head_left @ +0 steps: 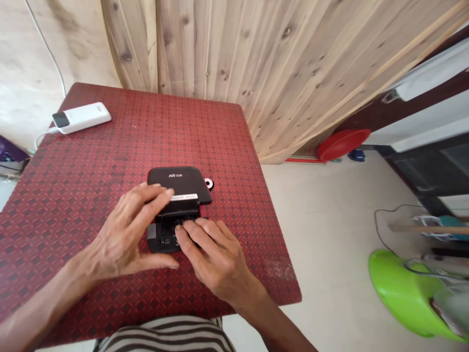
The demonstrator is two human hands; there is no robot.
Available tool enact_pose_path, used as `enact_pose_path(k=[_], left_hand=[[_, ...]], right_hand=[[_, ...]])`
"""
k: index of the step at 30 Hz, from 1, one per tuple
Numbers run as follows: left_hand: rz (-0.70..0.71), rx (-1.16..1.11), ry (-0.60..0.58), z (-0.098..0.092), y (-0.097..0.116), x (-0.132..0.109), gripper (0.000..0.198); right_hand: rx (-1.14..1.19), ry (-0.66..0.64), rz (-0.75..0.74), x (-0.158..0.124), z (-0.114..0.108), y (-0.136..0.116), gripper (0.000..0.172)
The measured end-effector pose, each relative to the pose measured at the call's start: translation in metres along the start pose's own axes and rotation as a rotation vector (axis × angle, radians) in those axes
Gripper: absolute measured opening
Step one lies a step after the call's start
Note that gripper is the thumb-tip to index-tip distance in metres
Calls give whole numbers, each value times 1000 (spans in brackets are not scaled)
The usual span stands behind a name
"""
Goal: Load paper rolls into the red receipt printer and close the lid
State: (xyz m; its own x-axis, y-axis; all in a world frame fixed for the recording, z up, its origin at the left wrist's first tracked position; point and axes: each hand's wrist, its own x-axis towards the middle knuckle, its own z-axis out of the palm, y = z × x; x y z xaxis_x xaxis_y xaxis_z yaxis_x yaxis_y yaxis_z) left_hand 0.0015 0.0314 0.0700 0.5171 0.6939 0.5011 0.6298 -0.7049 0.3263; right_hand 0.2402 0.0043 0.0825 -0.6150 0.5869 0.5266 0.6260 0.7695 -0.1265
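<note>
A black electronic device (179, 180) with white lettering lies on the red patterned table (132, 146). Its recessed compartment (166, 225) faces up on the near side. My left hand (122, 227) spans the device's left side. Its fingers stretch over the upper black panel, resting near a white label strip (188, 196); the thumb extends apart from them below the near edge. Over the compartment's right part, my right hand (216, 254) has its fingers bunched and bent, tips down inside. Whatever lies under those fingertips is hidden.
A white power bank (86, 117) with a cable lies at the table's far left corner. Beside the device's right edge shows a small black-and-white ring-shaped piece (209, 184). A wooden plank wall (205, 49) stands behind the table; a green plastic item (399, 293) is on the floor right.
</note>
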Motion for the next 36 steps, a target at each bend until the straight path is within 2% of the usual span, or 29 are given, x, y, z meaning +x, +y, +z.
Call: enact_pose_path(k=[4, 9, 11, 14, 17, 20, 23, 26, 28, 30, 33, 36], left_hand=[[22, 50, -21, 9, 12, -20, 99], [42, 102, 17, 17, 12, -22, 80], [23, 83, 22, 18, 12, -22, 78], [-10, 57, 11, 16, 11, -21, 77], [-30, 31, -1, 15, 10, -20, 74], [-26, 32, 1, 15, 8, -20, 72], [-17, 43, -2, 19, 9, -22, 72], [-64, 38, 67, 21, 14, -28, 88], [-111, 67, 166, 21, 19, -35, 95], [-135, 117, 234, 20, 22, -46, 89], [-125, 161, 237, 22, 23, -63, 71], [-113, 167, 239, 28, 21, -73, 69]], right_hand=[[0, 15, 11, -2, 3, 0, 26], [56, 58, 39, -8, 3, 4, 23], [76, 106, 67, -12, -1, 9, 30], [112, 224, 201, -17, -5, 26, 44], [115, 297, 370, -25, 1, 50, 33], [148, 277, 461, -36, 19, 71, 20], [247, 198, 525, -48, 44, 84, 21], [297, 104, 583, -55, 62, 90, 24], [306, 69, 605, -57, 67, 92, 24], [324, 61, 620, -57, 67, 93, 23], [342, 63, 634, -56, 65, 94, 21], [338, 65, 623, -55, 64, 94, 21]])
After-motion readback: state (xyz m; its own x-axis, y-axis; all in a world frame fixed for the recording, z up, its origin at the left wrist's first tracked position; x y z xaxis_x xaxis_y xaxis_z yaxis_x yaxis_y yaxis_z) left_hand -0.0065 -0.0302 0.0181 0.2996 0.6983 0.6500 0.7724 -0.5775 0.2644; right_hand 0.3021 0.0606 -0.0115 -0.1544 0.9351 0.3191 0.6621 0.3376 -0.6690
